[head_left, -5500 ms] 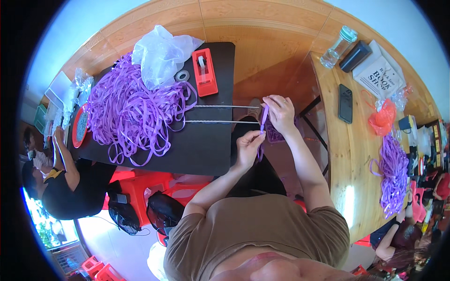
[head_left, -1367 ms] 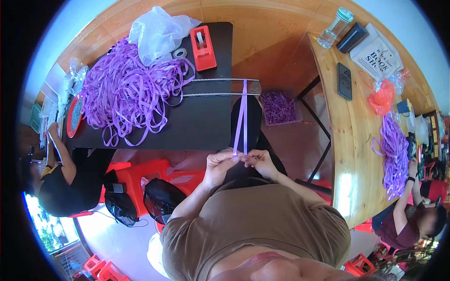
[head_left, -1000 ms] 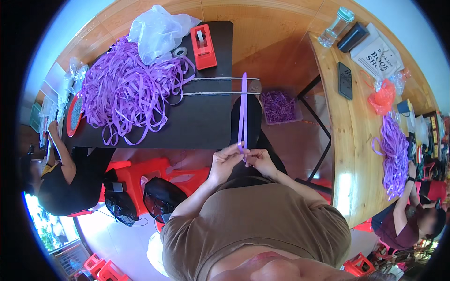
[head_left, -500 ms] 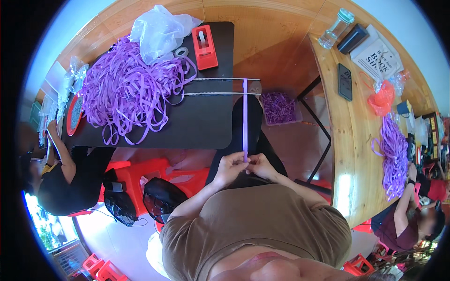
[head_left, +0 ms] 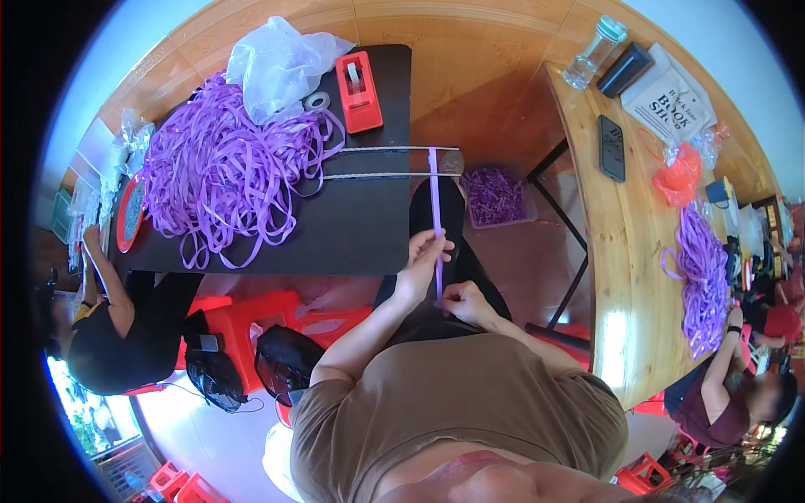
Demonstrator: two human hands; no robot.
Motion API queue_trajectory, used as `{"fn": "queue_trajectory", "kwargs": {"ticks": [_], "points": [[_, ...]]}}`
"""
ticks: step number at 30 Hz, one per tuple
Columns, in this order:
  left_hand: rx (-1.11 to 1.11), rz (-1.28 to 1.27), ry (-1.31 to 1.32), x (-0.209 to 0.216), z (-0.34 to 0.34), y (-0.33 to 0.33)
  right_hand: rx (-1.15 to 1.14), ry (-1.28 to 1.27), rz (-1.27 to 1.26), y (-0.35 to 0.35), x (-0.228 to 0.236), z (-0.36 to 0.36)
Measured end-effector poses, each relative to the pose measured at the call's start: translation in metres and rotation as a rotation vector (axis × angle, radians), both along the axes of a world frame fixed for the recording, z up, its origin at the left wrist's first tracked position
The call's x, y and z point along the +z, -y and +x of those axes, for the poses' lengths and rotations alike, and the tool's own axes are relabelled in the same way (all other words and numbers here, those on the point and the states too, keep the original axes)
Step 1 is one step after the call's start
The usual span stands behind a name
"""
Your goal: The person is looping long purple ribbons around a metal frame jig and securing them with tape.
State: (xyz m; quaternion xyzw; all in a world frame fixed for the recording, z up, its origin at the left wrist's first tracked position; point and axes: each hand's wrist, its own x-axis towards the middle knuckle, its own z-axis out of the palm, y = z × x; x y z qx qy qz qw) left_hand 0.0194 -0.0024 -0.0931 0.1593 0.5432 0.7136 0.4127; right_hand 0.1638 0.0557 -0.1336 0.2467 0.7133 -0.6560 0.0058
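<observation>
A purple ribbon (head_left: 435, 201) runs from two thin metal rods (head_left: 377, 176) toward my lap; the rods stick out past the table's right edge. Partway along the ribbon, my left hand (head_left: 426, 258) has its fingers closed on it. Lower down, the ribbon's near end is pinched in my right hand (head_left: 466, 303), just above my lap. To the left, a big heap of purple ribbon (head_left: 226, 168) covers much of the black table (head_left: 360, 226).
A red tape dispenser (head_left: 360, 105), tape roll (head_left: 317, 101) and clear plastic bag (head_left: 281, 67) lie behind the heap. A bin of purple pieces (head_left: 496, 197) sits on the floor. The wooden table (head_left: 579, 134) at right holds a phone (head_left: 612, 148) and bottle (head_left: 595, 54). Other people sit at both sides.
My left hand has slid up the ribbon, away from my right hand, toward the rods. My right hand has stayed low by my lap. The whole view has shifted slightly.
</observation>
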Motion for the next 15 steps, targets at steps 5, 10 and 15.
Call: {"fn": "queue_trajectory", "kwargs": {"ticks": [5, 10, 15], "points": [[-0.026, 0.016, -0.012, -0.002, -0.006, 0.002, 0.028, 0.021, -0.043, -0.004, 0.003, -0.003], [-0.002, -0.019, -0.067, -0.002, -0.01, 0.016, 0.013, -0.059, -0.207, -0.007, -0.003, -0.003], [-0.046, 0.039, -0.107, 0.003, -0.013, 0.016, 0.028, -0.047, -0.176, -0.006, 0.0, -0.008]]}}
